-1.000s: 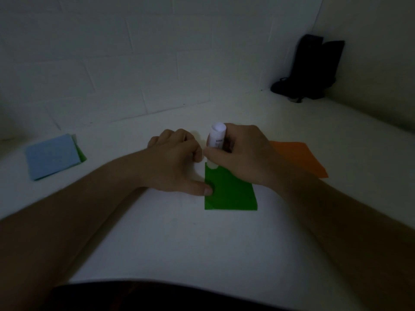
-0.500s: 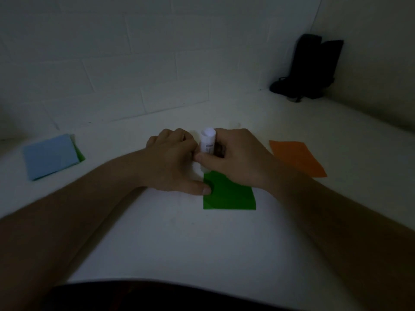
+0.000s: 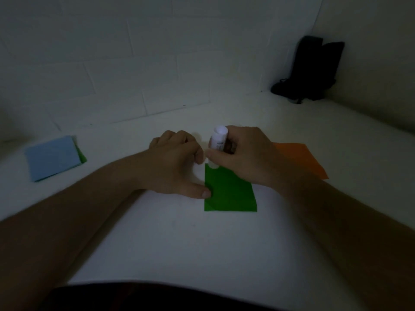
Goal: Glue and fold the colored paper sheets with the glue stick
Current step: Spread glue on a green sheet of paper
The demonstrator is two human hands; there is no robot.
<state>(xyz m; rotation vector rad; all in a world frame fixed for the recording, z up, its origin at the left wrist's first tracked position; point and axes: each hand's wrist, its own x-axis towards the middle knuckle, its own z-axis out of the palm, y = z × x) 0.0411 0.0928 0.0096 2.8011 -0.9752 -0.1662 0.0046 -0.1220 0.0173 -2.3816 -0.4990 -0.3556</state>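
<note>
While my left hand (image 3: pixel 177 163) is pinning the folded green paper sheet (image 3: pixel 230 193) with its thumb, fingers curled, my right hand (image 3: pixel 244 153) is gripping the white cylindrical glue stick (image 3: pixel 217 143) upright on its far edge.

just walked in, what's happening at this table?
A person is gluing a green paper sheet. The right hand grips a white glue stick, its lower end at the sheet's far left corner. The left hand steadies the sheet, thumb pressing its left edge. An orange sheet lies to the right; a blue sheet lies far left.
</note>
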